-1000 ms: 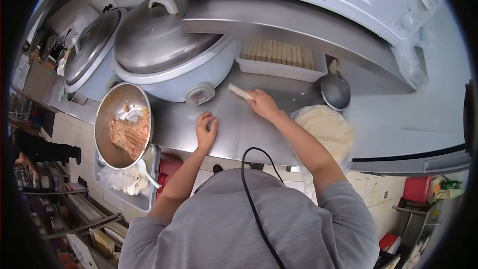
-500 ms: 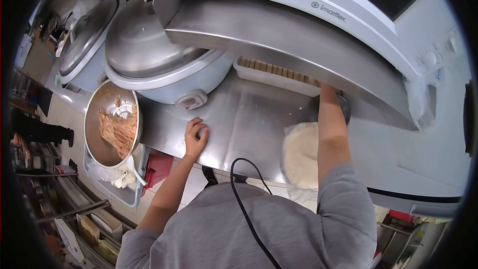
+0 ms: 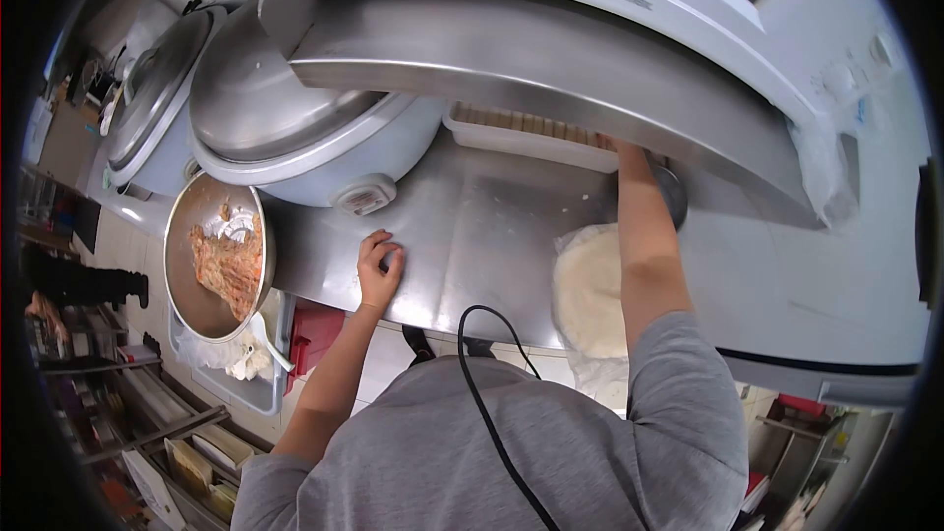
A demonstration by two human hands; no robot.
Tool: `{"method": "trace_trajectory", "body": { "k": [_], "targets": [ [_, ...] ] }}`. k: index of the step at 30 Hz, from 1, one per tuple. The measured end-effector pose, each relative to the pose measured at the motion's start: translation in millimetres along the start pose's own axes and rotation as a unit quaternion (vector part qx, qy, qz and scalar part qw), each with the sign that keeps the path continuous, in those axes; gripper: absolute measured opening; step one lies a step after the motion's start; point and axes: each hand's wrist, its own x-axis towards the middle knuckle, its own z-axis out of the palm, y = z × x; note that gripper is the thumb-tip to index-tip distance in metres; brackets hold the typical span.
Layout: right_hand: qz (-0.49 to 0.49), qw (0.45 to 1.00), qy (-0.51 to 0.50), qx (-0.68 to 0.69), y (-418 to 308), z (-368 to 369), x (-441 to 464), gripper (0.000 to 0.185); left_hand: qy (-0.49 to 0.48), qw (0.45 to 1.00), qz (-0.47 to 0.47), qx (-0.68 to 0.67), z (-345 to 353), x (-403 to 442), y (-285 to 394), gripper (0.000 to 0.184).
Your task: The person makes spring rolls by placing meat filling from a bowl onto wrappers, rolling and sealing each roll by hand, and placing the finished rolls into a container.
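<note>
Brushed steel makes the shelf I am reaching under, my right hand at the right end of a white tray that sits on the counter with a row of pale, slim rolls inside. My left hand is near the counter's front edge, fingers loosely curled, thumb apart from them, nothing in it that I can see.

For this reach, I'd judge it best to keep my wrist low, clear of the shelf's edge, and to touch the rolls lightly, keeping them square in their row, since they look soft. My forearm should stay off the pale round sheets below it.

The shelf hides the rolls' far ends, so I cannot count them. My right fingers are mostly lost in there: whether they are apart, together or clamped on a roll, I cannot tell. My forearm covers part of a dark bowl, and of the 2 lidded cookers, the farther is partly blocked by the nearer.
</note>
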Motion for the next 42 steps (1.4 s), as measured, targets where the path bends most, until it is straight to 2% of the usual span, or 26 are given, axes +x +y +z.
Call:
{"method": "trace_trajectory", "body": {
  "k": [3, 6, 7, 8, 10, 12, 14, 15, 17, 19, 21, 22, 24, 25, 27, 28, 30, 31, 33, 34, 35, 37, 38, 40, 41, 42],
  "targets": [
    [-0.124, 0.986, 0.013, -0.114, -13.9, -24.8, -25.6, 0.036, -0.011, 1.000, 0.000, -0.001, -0.2, -0.4, -0.9, 0.008],
    [-0.332, 0.926, 0.056, -0.169, -19.4, -61.6, -79.1, 0.036, -0.028, 1.000, 0.002, 0.002, -1.7, -1.0, -1.4, 0.009],
    [-0.162, 0.980, -0.074, -0.088, -34.9, -83.0, -115.9, 0.034, -0.027, 1.000, 0.008, 0.007, -1.9, -1.8, -1.7, 0.009],
    [-0.178, 0.981, -0.074, -0.033, -33.4, -94.6, -145.2, 0.027, -0.032, 0.999, 0.007, -0.007, -1.6, -1.6, -0.4, 0.009],
    [-0.181, 0.977, -0.105, -0.042, -16.2, -105.5, -200.1, 0.025, -0.039, 0.999, 0.010, -0.019, -1.1, -2.4, -3.3, 0.009],
    [-0.146, 0.970, -0.159, -0.114, 10.3, -96.7, -250.1, 0.023, -0.041, 0.999, 0.012, -0.029, -1.1, -2.7, -3.5, 0.009],
    [-0.170, 0.947, -0.115, -0.248, 33.1, -75.8, -301.5, 0.019, -0.043, 0.999, -0.002, -0.032, -2.8, -2.5, -2.9, 0.010],
    [-0.169, 0.947, -0.113, -0.248, 37.6, -71.3, -316.6, 0.019, -0.043, 0.999, 0.000, -0.033, -3.2, -1.8, -2.9, 0.010],
    [-0.099, 0.972, -0.107, -0.185, 43.0, -64.9, -335.2, 0.013, -0.036, 0.997, -0.030, -0.062, -2.0, 0.8, -3.8, 0.011],
    [-0.082, 0.979, -0.111, -0.150, 46.6, -74.4, -336.2, 0.008, -0.038, 0.997, -0.030, -0.067, 0.5, 4.0, -1.8, 0.012],
    [-0.074, 0.980, -0.158, 0.095, 43.5, -86.3, -331.2, 0.005, -0.037, 0.996, -0.029, -0.071, 4.6, 10.1, 6.6, 0.013],
    [-0.077, 0.979, -0.160, 0.097, 26.1, -94.0, -330.8, 0.005, -0.075, 0.992, -0.001, -0.098, 6.6, 13.4, 19.4, 0.016],
    [-0.029, 0.910, -0.248, 0.332, -16.4, -108.7, -330.3, 0.011, -0.152, 0.979, 0.038, -0.131, 10.4, 23.1, 46.8, 0.026],
    [-0.034, 0.908, -0.252, 0.333, -21.9, -101.9, -325.0, 0.011, -0.190, 0.971, 0.049, -0.138, 13.0, 30.1, 62.4, 0.032],
    [-0.001, 0.755, -0.288, 0.589, -35.0, -84.1, -315.8, 0.016, -0.231, 0.946, 0.090, -0.210, 10.2, 42.3, 103.9, 0.046],
    [-0.004, 0.752, -0.296, 0.589, -55.2, -76.1, -318.0, 0.016, -0.223, 0.949, 0.090, -0.206, 8.8, 48.9, 120.6, 0.046],
    [0.089, 0.673, -0.282, 0.678, -102.4, -66.6, -327.0, 0.018, -0.234, 0.931, 0.124, -0.250, 3.7, 62.9, 147.4, 0.042],
    [0.089, 0.671, -0.291, 0.676, -96.7, -52.5, -319.8, 0.018, -0.226, 0.934, 0.123, -0.246, -2.8, 73.0, 158.4, 0.042],
    [0.095, 0.667, -0.332, 0.660, -68.2, -8.5, -300.3, 0.029, -0.338, 0.855, -0.138, -0.367, -14.0, 90.4, 174.6, 0.032],
    [0.103, 0.672, -0.367, 0.635, -68.1, -1.0, -297.3, 0.047, -0.314, 0.871, -0.123, -0.358, -15.3, 93.4, 177.7, 0.026],
    [0.102, 0.670, -0.376, 0.632, -66.6, 4.0, -294.6, 0.047, -0.306, 0.874, -0.125, -0.357, -17.6, 96.2, 178.2, 0.026],
    [0.115, 0.718, -0.357, 0.587, -80.2, 6.8, -298.3, 0.071, -0.304, 0.916, -0.075, -0.251, -24.2, 99.7, 178.0, 0.026],
    [0.116, 0.714, -0.365, 0.586, -86.5, 9.4, -300.9, 0.071, -0.297, 0.919, -0.079, -0.249, -28.1, 99.6, 177.4, 0.026],
    [-0.033, 0.806, -0.338, 0.484, -100.3, 12.5, -308.5, 0.083, -0.283, 0.951, 0.043, -0.113, -39.6, 99.2, 183.2, 0.026],
    [-0.032, 0.804, -0.343, 0.485, -107.0, 12.8, -312.3, 0.083, -0.280, 0.953, 0.040, -0.110, -46.3, 98.9, 186.8, 0.026],
    [-0.082, 0.829, -0.338, 0.439, -116.9, 11.1, -317.3, 0.082, -0.284, 0.953, 0.043, -0.099, -55.6, 98.4, 194.2, 0.024]
  ]
}}
